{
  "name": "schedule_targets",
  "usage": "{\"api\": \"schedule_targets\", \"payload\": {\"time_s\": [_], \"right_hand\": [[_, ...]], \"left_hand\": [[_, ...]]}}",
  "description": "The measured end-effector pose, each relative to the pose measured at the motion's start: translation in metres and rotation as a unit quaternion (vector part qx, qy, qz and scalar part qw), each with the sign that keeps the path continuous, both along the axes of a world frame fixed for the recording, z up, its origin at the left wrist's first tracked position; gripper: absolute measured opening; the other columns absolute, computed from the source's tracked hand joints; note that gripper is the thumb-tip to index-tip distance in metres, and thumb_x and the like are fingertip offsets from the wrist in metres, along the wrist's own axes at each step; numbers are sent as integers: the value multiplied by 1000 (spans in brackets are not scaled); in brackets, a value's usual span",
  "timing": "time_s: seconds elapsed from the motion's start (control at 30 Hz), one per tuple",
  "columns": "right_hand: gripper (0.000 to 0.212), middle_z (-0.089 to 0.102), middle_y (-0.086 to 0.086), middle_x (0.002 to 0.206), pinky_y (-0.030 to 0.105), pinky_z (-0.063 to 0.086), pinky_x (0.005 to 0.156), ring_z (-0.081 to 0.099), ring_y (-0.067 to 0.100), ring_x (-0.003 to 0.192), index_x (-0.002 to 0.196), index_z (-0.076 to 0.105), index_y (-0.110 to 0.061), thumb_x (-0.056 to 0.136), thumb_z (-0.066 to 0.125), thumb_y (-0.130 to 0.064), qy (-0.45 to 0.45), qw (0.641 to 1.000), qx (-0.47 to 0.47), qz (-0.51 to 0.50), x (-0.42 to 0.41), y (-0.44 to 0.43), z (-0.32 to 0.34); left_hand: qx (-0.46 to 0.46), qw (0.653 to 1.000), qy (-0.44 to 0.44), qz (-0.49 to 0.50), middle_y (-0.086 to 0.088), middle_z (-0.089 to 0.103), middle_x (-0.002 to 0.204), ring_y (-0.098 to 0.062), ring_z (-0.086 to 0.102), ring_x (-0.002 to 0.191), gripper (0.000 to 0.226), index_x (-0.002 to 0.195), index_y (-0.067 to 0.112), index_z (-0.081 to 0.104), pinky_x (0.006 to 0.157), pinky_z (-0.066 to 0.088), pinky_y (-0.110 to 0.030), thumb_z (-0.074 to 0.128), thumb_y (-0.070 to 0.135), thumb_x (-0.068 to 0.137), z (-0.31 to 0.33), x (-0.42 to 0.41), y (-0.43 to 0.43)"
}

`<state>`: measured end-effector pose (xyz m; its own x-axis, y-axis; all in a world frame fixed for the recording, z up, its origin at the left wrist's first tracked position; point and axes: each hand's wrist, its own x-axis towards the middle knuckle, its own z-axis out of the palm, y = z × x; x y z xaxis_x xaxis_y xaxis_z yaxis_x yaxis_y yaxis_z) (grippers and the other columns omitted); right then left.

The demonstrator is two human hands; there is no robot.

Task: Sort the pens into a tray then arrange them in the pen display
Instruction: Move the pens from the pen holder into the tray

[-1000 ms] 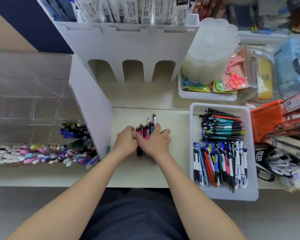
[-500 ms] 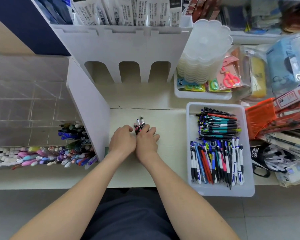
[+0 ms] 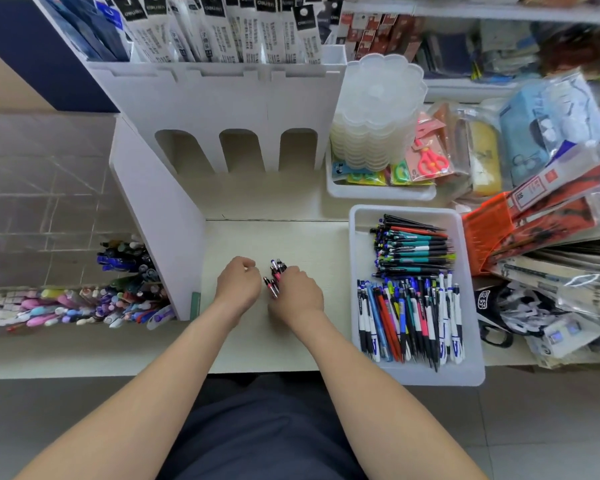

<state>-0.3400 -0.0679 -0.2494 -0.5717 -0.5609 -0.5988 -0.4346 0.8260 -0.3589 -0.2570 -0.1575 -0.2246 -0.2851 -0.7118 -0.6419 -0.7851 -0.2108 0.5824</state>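
Display: pen display sits well left of the left hand, past the white divider, and it's packed with colourful pens.
Left hand: left hand is low over the counter, fingers curled under, no pen showing in it, a small gap between it and the bundle.
Bundle: pen bundle pokes out between the two hands, long axis running away from the body, far ends fanned a little.
Right hand: right hand is wrapped round the near end of that bundle, clamping it against the counter.
Tray: white tray lies just right of the right hand; its far pens lie crosswise, its near pens lengthwise, like the bundle.
Call: the bundle belongs to the right hand, and the tray is on that side, so a short carry rightward looks easiest; the display would mean crossing the divider, the left hand's side.
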Motion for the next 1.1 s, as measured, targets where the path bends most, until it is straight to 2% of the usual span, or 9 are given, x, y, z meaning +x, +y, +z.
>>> {"api": "schedule_targets", "payload": {"time_s": [0.13, 0.27, 0.43, 0.63, 0.77, 0.83, 0.93, 1.0, 1.1], "right_hand": [[30, 63, 0, 83, 28, 40, 54, 62, 18, 73, 89, 56, -17, 71, 75, -32, -88, 985, -114, -97, -24, 23, 38], [27, 61, 0, 75, 31, 36, 54, 57, 20, 69, 81, 55, -18, 70, 75, -32, -51, 978, -151, -137, -65, 73, 72], [30, 62, 0, 82, 33, 43, 56, 59, 18, 72, 87, 53, -17, 74, 77, -29, -23, 978, -112, -174, -101, 143, 71], [56, 61, -2, 88, 38, 54, 63, 61, 20, 76, 95, 46, -24, 70, 81, -60, 43, 989, -59, -126, -109, 179, 48], [73, 60, -2, 84, 39, 52, 60, 60, 20, 74, 93, 47, -23, 64, 75, -83, 61, 986, -74, -136, -111, 186, 48], [67, 58, 1, 82, 39, 46, 57, 57, 21, 73, 90, 47, -20, 72, 77, -76, 50, 983, -92, -147, -113, 190, 50], [40, 57, -2, 79, 35, 39, 55, 55, 17, 69, 83, 48, -21, 88, 77, -49, 22, 976, -130, -176, -120, 196, 53], [30, 55, -2, 75, 33, 34, 54, 52, 18, 65, 79, 46, -20, 91, 72, -29, 1, 968, -147, -205, -126, 199, 56], [19, 58, 3, 74, 36, 42, 56, 57, 25, 66, 81, 49, -16, 85, 67, -22, -8, 963, -153, -219, -134, 203, 56]], "left_hand": [[-2, 995, 78, 57, 0, 66, 100, -33, 66, 96, 22, 97, 18, 61, 78, 48, -37, 41, 30, 98, 8, -16, 15], [30, 988, 149, 11, -2, 75, 102, -23, 73, 89, 30, 102, 21, 73, 81, 55, -37, 44, 27, 104, 17, -41, 41], [24, 983, 151, -97, 1, 76, 98, -18, 73, 88, 32, 101, 22, 75, 76, 51, -31, 44, 25, 107, 20, -73, 84], [-50, 956, 136, -253, 3, 73, 117, -15, 67, 99, 29, 120, 20, 72, 84, 48, -23, 47, 15, 107, 26, -100, 117], [-102, 918, 95, -371, -11, 59, 148, -26, 58, 134, 44, 149, 12, 57, 114, 42, -32, 42, 6, 108, 30, -115, 128], [-94, 907, 72, -403, -14, 53, 156, -29, 48, 146, 52, 158, 10, 46, 121, 36, -36, 41, 1, 107, 31, -122, 132], [-96, 893, 45, -438, -16, 57, 153, -34, 52, 142, 61, 159, 10, 43, 116, 43, -39, 44, -6, 100, 28, -128, 135], [-98, 884, 19, -456, -17, 66, 141, -36, 60, 130, 55, 153, 9, 50, 107, 50, -41, 46, 0, 99, 22, -131, 135], [-110, 874, 12, -473, -10, 74, 110, -31, 69, 102, 35, 132, 12, 62, 90, 56, -44, 61, 26, 100, 17, -134, 139]]}}
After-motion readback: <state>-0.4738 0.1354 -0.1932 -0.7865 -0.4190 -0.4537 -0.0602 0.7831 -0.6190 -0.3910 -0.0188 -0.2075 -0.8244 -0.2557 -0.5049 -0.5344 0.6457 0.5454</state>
